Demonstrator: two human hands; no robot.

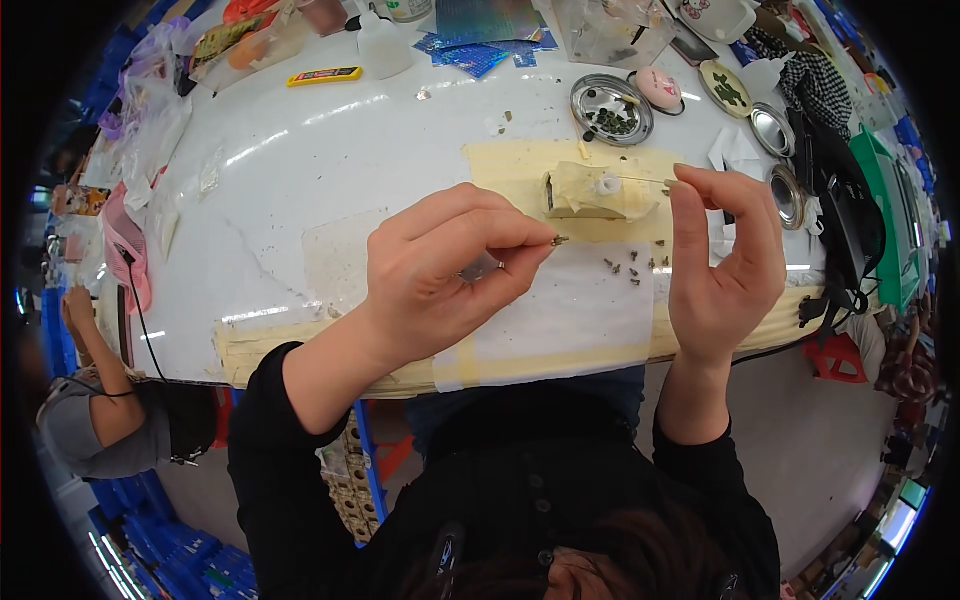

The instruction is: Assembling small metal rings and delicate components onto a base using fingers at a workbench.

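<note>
My left hand (440, 262) is closed in a pinch, with a tiny brass-coloured metal piece (561, 240) at its fingertips, over the near edge of a yellowish sheet (500, 180). To the right, my right hand (728, 262) holds a thin pale stick (645, 180) between thumb and forefinger. The stick points left towards a block wrapped in masking tape (575, 200). On top of the block sits a small white round cup (607, 184); I cannot tell whether the stick touches it. Several similar small metal pieces (633, 270) lie on white paper (560, 320) between my hands.
Behind the block are a round metal dish (645, 120) with dark green bits, a pink oval case (659, 88) and an oval tray (725, 90). A yellow cutter (325, 76), a white bottle (384, 45) and blue shiny sheets (470, 55) lie farther back. Another person's arm (100, 350) shows at left.
</note>
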